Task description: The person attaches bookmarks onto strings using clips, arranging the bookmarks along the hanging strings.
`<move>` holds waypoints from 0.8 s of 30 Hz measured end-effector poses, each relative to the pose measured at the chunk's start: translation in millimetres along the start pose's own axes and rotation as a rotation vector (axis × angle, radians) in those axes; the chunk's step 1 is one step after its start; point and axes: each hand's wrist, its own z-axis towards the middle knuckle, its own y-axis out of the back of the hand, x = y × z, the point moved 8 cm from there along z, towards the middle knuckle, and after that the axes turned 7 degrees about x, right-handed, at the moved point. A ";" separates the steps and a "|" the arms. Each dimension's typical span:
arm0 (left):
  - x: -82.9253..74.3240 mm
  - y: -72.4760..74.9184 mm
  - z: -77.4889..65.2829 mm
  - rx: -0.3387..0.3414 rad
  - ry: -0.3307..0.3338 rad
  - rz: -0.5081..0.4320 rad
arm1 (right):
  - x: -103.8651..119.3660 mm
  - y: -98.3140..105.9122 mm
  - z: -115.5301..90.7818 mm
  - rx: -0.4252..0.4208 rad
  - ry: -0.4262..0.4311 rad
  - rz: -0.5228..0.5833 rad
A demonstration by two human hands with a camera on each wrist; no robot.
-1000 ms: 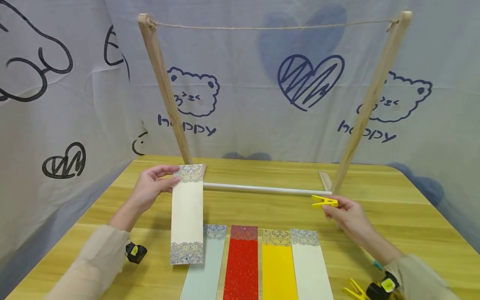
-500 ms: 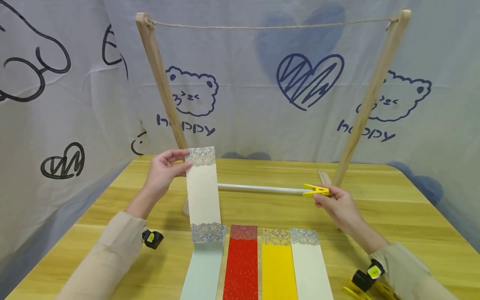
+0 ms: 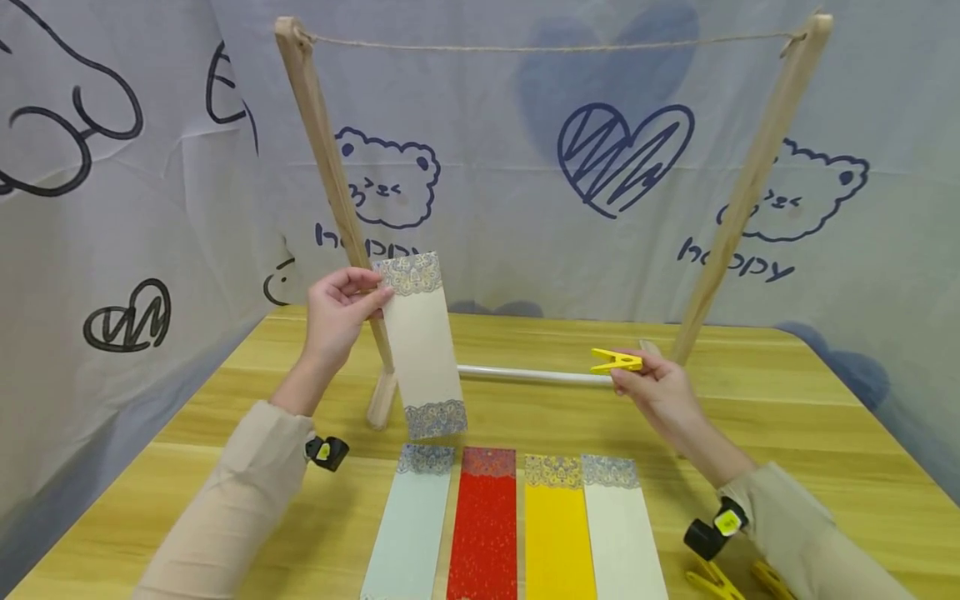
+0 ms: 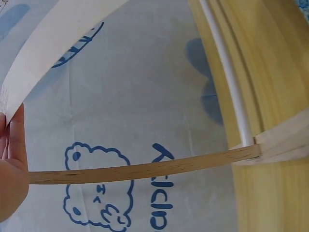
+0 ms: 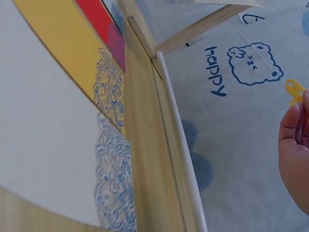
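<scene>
A cream paper strip [image 3: 423, 350] with lace-patterned ends hangs slightly tilted from my left hand [image 3: 337, 312], whose thumb and fingers pinch its upper left corner. Behind that hand rises the left post [image 3: 330, 158] of a wooden frame. My right hand [image 3: 663, 396] pinches a yellow clothespin [image 3: 617, 360] by its handle end, in front of the white rod [image 3: 532, 375]. In the left wrist view the cream strip [image 4: 58, 43] bends across the upper left corner. The right wrist view shows part of the yellow clothespin [image 5: 294, 90] at its right edge. High above both hands, a twine [image 3: 540, 48] spans the two posts.
Pale blue [image 3: 412, 525], red [image 3: 482, 525], yellow [image 3: 558, 533] and white strips [image 3: 622, 533] lie side by side on the wooden table [image 3: 315, 533]. More yellow clothespins [image 3: 712, 579] lie near the right forearm. The right post [image 3: 750, 183] leans behind the right hand.
My left hand has raised the cream strip up and to the right, off the area over the pale blue strip. My right hand has moved up and left with the clothespin.
</scene>
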 end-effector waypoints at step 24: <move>-38.4 -9.3 23.1 -0.003 -0.097 0.009 | 14.4 -42.1 45.9 0.081 -0.001 0.022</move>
